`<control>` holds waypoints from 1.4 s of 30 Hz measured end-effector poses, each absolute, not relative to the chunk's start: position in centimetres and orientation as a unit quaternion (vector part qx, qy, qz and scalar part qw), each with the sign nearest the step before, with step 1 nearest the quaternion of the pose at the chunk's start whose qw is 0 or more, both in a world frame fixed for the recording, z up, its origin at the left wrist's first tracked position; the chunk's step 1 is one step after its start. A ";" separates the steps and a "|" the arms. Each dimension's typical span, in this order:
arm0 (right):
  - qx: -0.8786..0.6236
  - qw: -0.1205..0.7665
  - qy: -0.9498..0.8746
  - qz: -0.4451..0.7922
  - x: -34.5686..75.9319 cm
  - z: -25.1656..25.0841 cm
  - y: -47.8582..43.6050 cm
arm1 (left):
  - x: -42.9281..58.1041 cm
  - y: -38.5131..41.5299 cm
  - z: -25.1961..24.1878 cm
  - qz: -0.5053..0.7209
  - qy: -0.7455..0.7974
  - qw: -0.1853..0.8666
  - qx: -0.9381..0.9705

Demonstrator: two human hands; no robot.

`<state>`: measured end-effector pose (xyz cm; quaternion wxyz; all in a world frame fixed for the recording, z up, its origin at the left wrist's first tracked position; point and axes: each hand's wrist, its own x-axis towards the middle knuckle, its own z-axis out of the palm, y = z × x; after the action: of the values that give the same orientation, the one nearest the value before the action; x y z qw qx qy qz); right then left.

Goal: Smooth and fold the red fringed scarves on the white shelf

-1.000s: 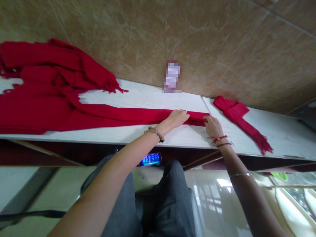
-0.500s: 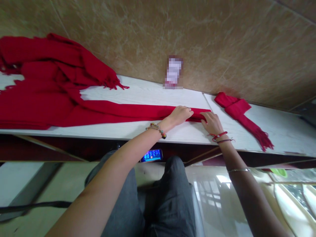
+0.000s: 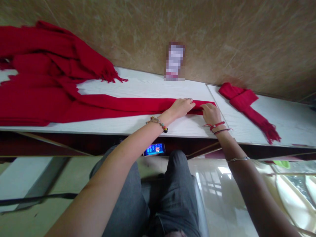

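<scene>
A long strip of red scarf (image 3: 128, 107) lies flat along the white tabletop, folded lengthwise. Near its right end, my left hand (image 3: 181, 108) is closed over the cloth with fingers curled onto it. Close beside it, my right hand (image 3: 211, 113) pinches the scarf's near edge just short of the end. Both sets of fingertips are partly hidden by the hands. The strip runs left into a larger spread of red cloth.
A heap of red fringed cloth (image 3: 49, 49) covers the left side. A small folded red scarf (image 3: 240, 98) with fringe lies at right. A blurred-out card (image 3: 174, 61) stands at the marbled wall. A lit phone (image 3: 154, 149) rests below the table's front edge.
The view has shifted slightly, so the table appears higher. My hands stay at the same stretch of scarf, with the right fingers drawn in more closely on its edge.
</scene>
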<state>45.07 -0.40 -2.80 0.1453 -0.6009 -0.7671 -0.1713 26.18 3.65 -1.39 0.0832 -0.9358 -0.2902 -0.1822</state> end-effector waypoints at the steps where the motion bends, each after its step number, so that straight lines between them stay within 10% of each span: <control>1: -0.603 0.134 -0.767 -0.173 45.0 -2.7 -0.5 | 26.2 3.7 -1.4 -0.182 -0.289 0.081 -0.936; 42: -0.642 0.179 -0.737 -0.115 45.9 -3.5 -0.7 | 24.9 3.2 -1.7 -0.022 -0.325 -0.048 -0.944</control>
<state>45.90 -0.69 -3.49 0.1788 -0.6421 -0.7366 -0.1149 24.90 3.22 -1.72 -0.0485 -0.9442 -0.3249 -0.0222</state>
